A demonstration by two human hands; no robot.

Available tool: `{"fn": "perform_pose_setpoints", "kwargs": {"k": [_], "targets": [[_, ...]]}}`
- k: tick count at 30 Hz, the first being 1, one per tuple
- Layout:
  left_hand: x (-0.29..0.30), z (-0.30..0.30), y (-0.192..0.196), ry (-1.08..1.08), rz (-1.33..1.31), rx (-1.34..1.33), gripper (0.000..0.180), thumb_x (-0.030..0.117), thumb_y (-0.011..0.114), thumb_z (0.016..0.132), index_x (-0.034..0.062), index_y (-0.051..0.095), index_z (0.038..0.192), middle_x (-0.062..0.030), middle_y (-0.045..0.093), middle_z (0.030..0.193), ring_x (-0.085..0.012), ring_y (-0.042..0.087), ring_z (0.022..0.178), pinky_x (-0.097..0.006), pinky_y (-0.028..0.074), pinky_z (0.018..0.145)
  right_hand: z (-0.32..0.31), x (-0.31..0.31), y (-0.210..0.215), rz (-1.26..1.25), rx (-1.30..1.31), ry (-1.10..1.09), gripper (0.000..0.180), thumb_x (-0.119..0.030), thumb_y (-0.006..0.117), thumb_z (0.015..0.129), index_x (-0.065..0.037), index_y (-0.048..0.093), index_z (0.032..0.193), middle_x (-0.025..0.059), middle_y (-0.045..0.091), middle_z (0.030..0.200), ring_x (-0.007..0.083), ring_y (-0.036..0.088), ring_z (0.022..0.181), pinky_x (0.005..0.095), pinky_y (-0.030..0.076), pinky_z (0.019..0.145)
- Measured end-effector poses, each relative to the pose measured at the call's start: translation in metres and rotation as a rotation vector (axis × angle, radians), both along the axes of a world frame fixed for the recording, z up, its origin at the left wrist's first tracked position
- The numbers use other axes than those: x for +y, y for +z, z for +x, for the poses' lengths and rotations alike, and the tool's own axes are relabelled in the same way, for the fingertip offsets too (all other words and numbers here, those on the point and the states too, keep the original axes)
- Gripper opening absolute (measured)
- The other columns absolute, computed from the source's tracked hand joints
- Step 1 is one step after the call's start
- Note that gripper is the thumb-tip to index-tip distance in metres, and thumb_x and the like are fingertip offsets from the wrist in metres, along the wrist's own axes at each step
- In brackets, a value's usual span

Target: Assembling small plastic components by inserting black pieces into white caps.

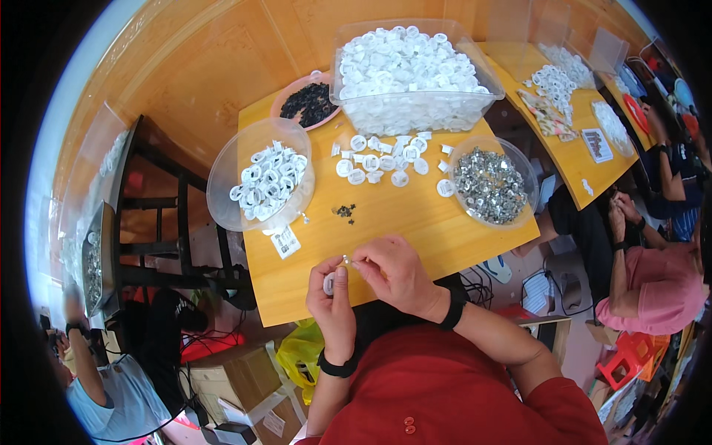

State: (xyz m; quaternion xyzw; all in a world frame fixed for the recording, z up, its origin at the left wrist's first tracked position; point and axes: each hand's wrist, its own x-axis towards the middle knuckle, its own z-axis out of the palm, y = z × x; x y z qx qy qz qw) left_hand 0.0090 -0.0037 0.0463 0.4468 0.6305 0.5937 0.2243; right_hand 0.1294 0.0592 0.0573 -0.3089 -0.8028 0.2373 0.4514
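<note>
Above the near part of the wooden table [400,215], my left hand [337,311] is closed around a small white round plastic part [328,284]. Thumb and forefinger of that hand also meet at a tiny shiny metal piece [346,260]. My right hand [400,276] is pinched against the same spot; whether its fingertips grip the piece or another one is too small to tell. Just beyond my hands lie several tiny dark bits [345,213]. Loose white round parts [386,157] are scattered farther back.
A clear bowl of white parts [213,189] stands left, a bowl of small metal pieces [532,182] right. At the back are a pink dish of black pieces [279,100] and a large clear bin [415,111] heaped with white parts. Other people work at both sides.
</note>
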Motion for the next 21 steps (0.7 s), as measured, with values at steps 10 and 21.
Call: {"fn": "perform_pose_setpoints", "kwargs": {"k": [10, 21], "targets": [[0.003, -0.006, 0.004, -0.249, -0.212, -1.124, 0.015, 0.019, 0.056, 0.094, 0.0065, 0.059, 0.101, 0.0029, 0.049, 0.073, -0.0067, 0.040, 0.062, -0.021, 0.032, 0.056, -0.001, -0.001, -0.016, -0.702, 0.450, 0.218, 0.009, -0.006, 0.062, 0.086, 0.001, 0.057, 0.090, 0.0049, 0.061, 0.080, 0.0090, 0.059, 0.069, 0.0235, 0.048, 0.062], [0.004, -0.013, 0.004, -0.231, -0.208, -1.020, 0.009, 0.017, 0.057, 0.091, 0.0083, 0.056, 0.094, 0.0026, 0.046, 0.072, -0.0073, 0.038, 0.060, -0.021, 0.030, 0.053, 0.011, 0.006, 0.001, -0.029, -0.046, 0.044, 0.012, -0.007, 0.064, 0.081, -0.008, 0.062, 0.092, 0.0046, 0.062, 0.086, 0.0205, 0.060, 0.080, 0.0330, 0.044, 0.073]]}}
